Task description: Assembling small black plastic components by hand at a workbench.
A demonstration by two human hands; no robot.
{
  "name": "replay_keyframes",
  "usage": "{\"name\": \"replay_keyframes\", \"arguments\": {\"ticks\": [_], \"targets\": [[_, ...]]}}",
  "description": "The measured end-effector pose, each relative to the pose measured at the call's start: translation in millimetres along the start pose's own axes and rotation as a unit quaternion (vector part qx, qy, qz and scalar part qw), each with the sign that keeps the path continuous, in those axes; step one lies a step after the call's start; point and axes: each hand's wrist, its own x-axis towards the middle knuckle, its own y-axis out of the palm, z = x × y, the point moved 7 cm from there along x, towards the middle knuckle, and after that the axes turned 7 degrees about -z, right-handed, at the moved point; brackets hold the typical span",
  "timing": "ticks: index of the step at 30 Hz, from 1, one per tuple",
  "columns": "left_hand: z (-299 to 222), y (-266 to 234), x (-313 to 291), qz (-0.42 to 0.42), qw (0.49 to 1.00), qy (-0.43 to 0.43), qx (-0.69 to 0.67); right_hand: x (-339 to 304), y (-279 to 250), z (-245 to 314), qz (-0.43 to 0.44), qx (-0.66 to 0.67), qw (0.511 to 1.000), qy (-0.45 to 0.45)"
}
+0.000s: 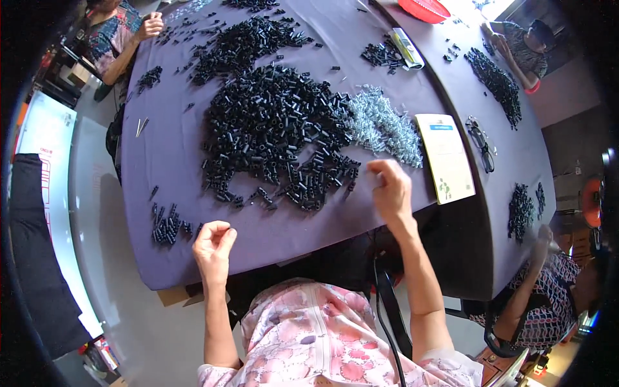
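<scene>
My left hand point(213, 250) is closed in a pinch near the front edge of the table, just right of a small group of black tubes point(167, 226). Anything between its fingertips is too small to make out. My right hand point(393, 193) hovers with curled fingers near the front of a pile of clear plastic pieces point(383, 122); what it pinches, if anything, cannot be seen. Between and beyond my hands spreads a large heap of short black tubes point(271, 129), touching the clear pile on its right side.
A cream notebook point(445, 158) lies right of the clear pile. Eyeglasses point(482, 145) rest beyond it. Farther back are a red basket point(425, 9) and more black tubes point(493, 84). Other people sit at the far left, far right and near right of the purple-covered table point(161, 148).
</scene>
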Motion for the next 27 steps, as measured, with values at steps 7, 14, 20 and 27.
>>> {"name": "replay_keyframes", "arguments": {"ticks": [7,14,20,27], "targets": [[-30,-12,5,-0.048,0.953,0.138,0.265,24,3,-34,-0.011,-0.151,0.988,0.006],[-33,-19,6,-0.108,0.907,0.224,0.341,27,10,-37,0.056,-0.174,0.983,-0.003],[-47,25,3,-0.057,0.919,0.261,0.292,21,18,-35,0.072,-0.175,0.981,-0.035],[-48,67,12,-0.039,0.891,0.317,0.321,9,5,-31,0.028,-0.125,0.992,-0.006]]}}
